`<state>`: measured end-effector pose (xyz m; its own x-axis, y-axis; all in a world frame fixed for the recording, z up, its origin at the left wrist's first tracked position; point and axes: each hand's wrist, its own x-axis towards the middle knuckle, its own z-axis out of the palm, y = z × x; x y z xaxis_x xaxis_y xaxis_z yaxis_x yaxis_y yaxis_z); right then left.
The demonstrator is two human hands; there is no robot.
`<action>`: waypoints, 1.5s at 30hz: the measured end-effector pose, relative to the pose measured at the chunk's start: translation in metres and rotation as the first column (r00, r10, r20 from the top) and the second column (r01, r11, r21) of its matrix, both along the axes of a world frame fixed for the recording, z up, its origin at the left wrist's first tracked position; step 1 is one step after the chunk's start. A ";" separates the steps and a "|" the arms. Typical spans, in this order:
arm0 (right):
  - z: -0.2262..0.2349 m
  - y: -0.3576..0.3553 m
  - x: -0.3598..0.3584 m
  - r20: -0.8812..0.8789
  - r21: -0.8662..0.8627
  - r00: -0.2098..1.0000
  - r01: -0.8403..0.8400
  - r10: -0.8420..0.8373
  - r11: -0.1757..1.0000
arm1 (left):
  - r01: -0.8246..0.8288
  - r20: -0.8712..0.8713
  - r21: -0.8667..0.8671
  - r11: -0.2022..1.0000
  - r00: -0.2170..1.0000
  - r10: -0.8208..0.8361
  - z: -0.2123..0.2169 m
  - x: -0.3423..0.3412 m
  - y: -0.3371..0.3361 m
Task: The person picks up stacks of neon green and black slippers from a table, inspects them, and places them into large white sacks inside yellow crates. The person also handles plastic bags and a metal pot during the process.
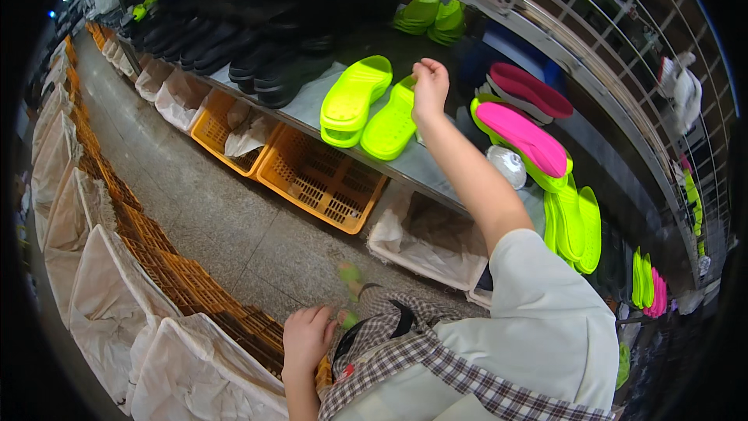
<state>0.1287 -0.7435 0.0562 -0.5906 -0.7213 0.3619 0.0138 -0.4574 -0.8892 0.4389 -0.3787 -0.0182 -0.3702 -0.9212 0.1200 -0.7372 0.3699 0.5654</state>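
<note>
Two lime-green foam shoes, a left one [355,101] and a right one [391,123], lie side by side on the grey shelf [313,103]. My right hand [431,90] reaches over the shelf at the right shoe's far end, overlapping its edge. Its fingers are curled together in a pinch; anything between them is hidden. My left hand [306,337] hangs low by my checked apron [389,378], its fingers loosely bent and nothing in them. Right of my right forearm lie a pink sole piece [523,139] on a lime-green one, a dark red sole [530,90] and a silvery wrapped ball [506,166].
Dark shoes [269,74] line the shelf's left part. Beneath it stand yellow crates [315,187] and a white-lined bin [425,242]. Lined baskets [117,296] run along the aisle's left side. Wire mesh [623,31] rises at right; more lime-green soles [573,222] lie nearby.
</note>
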 end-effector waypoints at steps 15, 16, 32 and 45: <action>-0.076 -0.285 -0.265 0.118 0.555 0.992 -0.023 -0.051 0.832 | -0.171 0.318 0.468 0.867 0.948 0.015 -0.047 0.079 -0.168; -0.079 -0.300 -0.276 0.164 0.589 0.979 0.000 -0.120 0.808 | -0.172 0.318 0.465 0.868 0.948 0.017 -0.049 0.081 -0.183; -0.074 -0.307 -0.278 0.424 0.316 0.839 0.215 -0.340 0.924 | -0.152 0.381 0.597 0.788 0.918 -0.112 -0.069 0.119 -0.266; 0.067 0.049 -0.019 0.695 0.288 0.710 -0.133 -0.112 0.948 | 0.122 0.362 0.367 0.922 0.895 -0.262 -0.060 0.207 -0.248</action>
